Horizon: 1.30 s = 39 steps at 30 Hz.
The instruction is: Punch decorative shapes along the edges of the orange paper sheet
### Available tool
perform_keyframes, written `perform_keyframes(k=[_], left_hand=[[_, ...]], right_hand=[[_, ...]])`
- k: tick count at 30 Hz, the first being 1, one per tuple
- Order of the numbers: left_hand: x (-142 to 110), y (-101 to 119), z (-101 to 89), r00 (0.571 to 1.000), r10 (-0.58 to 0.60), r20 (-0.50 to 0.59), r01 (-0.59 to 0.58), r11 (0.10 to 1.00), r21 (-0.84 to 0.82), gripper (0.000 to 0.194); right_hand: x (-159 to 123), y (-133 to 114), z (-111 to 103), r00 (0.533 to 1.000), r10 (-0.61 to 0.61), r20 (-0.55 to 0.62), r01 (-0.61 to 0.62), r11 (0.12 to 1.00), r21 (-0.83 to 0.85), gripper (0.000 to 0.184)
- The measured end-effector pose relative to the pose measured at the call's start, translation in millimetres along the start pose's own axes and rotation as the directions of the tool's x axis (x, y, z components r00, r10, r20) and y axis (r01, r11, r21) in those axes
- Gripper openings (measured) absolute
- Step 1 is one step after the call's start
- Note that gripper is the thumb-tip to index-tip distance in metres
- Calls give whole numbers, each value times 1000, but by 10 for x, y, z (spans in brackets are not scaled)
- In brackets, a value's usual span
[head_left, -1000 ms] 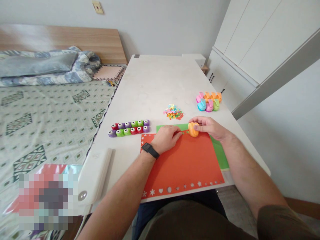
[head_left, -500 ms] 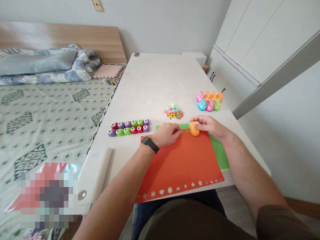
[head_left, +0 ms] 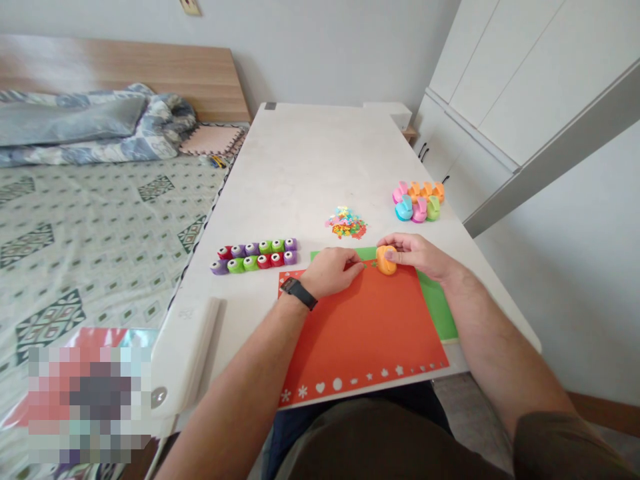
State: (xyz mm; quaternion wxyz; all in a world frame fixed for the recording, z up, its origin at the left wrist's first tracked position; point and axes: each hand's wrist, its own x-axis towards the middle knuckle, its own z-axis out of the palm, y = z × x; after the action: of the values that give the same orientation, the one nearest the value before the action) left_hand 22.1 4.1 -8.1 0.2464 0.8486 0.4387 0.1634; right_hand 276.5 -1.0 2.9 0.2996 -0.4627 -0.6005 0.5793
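Note:
My right hand [head_left: 419, 257] is closed around an orange paper punch [head_left: 386, 260], which sits at the far edge of a red-orange sheet of paper [head_left: 370, 320]. Thumb on top, fingers behind it. To its left, my left hand [head_left: 334, 270] pinches the same far edge, its fingertips partly hidden. Small cut-out shapes run along the sheet's near edge, including a heart, a circle and stars, and a few show near the punch. Beneath the sheet lies green paper [head_left: 443, 310], showing at the right and along the back.
Beyond my hands is a pile of colourful paper cut-outs [head_left: 346, 223]. Small punches [head_left: 255, 257] stand in two rows at left, larger punches [head_left: 419, 201] at back right. A white elongated device [head_left: 183, 353] lies on the white table [head_left: 310, 153], beside a bed [head_left: 100, 233].
The view has shifted slightly. My hands, the sheet and the orange punch keep nearly the same places relative to each other.

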Motion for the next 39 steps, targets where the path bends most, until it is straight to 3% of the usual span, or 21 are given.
perform_keyframes(k=[39], left_hand=[[5,-4,33,1000,-7,3,7,999,38,27]], right_hand=[[61,70,79,996,-10,-89,4,998,-62,45]])
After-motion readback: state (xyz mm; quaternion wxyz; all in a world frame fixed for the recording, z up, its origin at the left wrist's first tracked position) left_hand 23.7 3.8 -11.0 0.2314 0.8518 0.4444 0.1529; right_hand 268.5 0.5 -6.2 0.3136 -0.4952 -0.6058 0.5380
